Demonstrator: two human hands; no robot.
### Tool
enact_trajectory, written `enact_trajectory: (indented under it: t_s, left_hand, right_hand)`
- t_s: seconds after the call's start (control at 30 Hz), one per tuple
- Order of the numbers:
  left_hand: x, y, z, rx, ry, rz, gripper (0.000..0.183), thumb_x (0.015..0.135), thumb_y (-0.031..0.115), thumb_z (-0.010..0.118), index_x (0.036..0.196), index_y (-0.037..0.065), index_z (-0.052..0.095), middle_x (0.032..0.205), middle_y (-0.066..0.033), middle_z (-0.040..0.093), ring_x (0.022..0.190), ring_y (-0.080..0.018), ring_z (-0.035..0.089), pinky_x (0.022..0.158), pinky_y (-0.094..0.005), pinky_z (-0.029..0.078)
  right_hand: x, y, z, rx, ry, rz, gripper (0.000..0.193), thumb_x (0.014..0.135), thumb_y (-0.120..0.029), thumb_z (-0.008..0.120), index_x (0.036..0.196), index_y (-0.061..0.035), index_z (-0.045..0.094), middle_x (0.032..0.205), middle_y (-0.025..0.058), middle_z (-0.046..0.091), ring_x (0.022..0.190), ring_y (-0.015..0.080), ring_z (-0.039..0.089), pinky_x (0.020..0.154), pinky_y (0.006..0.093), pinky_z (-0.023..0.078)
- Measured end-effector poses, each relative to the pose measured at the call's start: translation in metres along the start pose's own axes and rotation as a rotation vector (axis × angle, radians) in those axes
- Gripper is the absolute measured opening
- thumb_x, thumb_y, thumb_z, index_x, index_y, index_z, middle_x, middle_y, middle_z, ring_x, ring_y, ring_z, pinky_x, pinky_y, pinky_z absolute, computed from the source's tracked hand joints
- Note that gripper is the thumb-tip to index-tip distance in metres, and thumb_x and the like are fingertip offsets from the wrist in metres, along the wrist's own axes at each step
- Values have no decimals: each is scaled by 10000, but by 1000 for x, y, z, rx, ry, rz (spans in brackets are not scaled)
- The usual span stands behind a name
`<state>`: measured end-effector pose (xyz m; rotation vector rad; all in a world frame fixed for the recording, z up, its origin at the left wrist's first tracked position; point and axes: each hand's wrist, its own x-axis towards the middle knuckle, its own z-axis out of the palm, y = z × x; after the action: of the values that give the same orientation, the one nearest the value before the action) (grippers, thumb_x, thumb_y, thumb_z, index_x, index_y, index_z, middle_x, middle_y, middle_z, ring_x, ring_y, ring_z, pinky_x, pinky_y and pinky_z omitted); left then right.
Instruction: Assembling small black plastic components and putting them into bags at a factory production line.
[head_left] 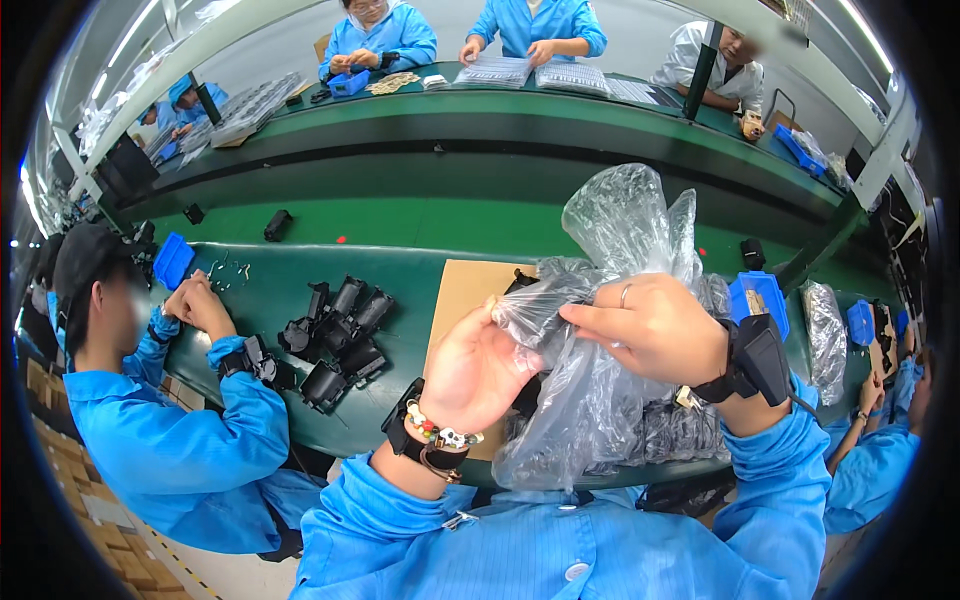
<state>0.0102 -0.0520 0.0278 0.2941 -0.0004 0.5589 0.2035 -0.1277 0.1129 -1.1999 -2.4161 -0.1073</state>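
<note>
A clear plastic bag (pixel 570 420) hangs crumpled between my two hands over the workbench, its upper part (pixel 635 215) puffing up beyond my right hand. My left hand (pixel 470 370), palm turned up, has the gathered film between thumb and fingers. With thumb and forefinger, my right hand (pixel 645 325) pinches the same bag just to the right. Beneath the hands lies a brown cardboard sheet (pixel 455 300), partly covered. Whether anything is inside the bag is hard to make out. Plastic-wrapped dark parts (pixel 685 430) are piled to the right of the bag.
Several black plastic housings (pixel 340 335) lie heaped on the green bench (pixel 400 262) to the left. A blue bin (pixel 758 300) stands at right, beside a long wrapped bundle (pixel 823 340). Co-workers in blue sit close on both sides; others work at the far bench (pixel 400 120).
</note>
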Motion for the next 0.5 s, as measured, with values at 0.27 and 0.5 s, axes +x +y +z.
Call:
enact_trajectory:
  t_s: [0.27,0.5]
  left_hand:
    - [-27,-2,1,824,380,294,321,964,301,397,1083,33,528,1071,-134,599,941,-198,569,813,-304,446]
    - [-92,-17,-14,1950,171,-138,210,809,194,627,914,13,642,779,-163,628,734,-315,618,670,-359,489]
  right_hand:
    - [-6,14,-20,-26,310,138,144,663,61,588,780,-22,580,682,102,554,621,293,565,512,366,427]
    - [-15,19,-39,30,373,228,58,735,53,576,762,2,575,693,114,574,588,241,546,538,287,412]
